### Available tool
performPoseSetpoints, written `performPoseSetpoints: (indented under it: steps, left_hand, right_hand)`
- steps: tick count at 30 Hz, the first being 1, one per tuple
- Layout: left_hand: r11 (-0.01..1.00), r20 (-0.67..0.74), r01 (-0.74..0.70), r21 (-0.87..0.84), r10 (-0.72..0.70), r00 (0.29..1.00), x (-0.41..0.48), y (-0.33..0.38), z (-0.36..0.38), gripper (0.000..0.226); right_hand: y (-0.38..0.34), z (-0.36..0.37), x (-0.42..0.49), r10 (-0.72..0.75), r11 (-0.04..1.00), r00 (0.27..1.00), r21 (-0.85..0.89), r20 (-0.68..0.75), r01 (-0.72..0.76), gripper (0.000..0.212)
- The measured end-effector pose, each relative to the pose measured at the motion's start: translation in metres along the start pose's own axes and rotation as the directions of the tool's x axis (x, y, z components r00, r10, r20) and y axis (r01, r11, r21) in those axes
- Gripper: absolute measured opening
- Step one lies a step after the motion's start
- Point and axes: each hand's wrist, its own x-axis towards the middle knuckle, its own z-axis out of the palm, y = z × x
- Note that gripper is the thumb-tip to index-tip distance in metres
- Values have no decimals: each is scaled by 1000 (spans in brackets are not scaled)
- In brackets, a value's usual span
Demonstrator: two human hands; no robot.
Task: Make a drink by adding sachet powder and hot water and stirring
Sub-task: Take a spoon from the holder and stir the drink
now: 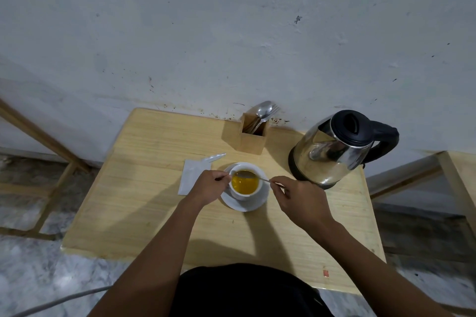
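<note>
A white cup (244, 194) full of yellow drink stands on a white saucer (253, 204) in the middle of the wooden table (154, 203). My right hand (300, 201) pinches the handle of a metal spoon (253, 177) whose bowl lies across the cup's mouth. My left hand (210, 185) holds the cup at its left side. An opened white sachet (192, 175) lies flat just left of the saucer, with its torn strip (215, 157) behind it. A steel kettle (334, 147) with a black lid and handle stands to the right of the cup.
A wooden cutlery holder (253, 134) with spoons and a fork stands at the back by the wall. Wooden frames stand to the left and right of the table. A grey cable lies on the marbled floor at lower left.
</note>
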Motion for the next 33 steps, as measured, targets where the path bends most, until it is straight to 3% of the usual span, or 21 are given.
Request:
performPoseSetpoints:
  steps: [8, 21, 33]
  left_hand:
    - [1000, 14, 10, 25, -11, 1000, 3, -1, -1, 34]
    - [998, 11, 35, 45, -36, 999, 2, 1, -1, 33]
    - [997, 8, 23, 70, -24, 1000, -2, 5, -1, 29]
  right_hand:
    - [11, 19, -21, 92, 992, 996, 83, -12, -90, 18]
    - [7, 26, -22, 135, 988, 988, 80, -80, -129, 17]
    - [9, 27, -27, 151, 977, 988, 159, -43, -143, 21]
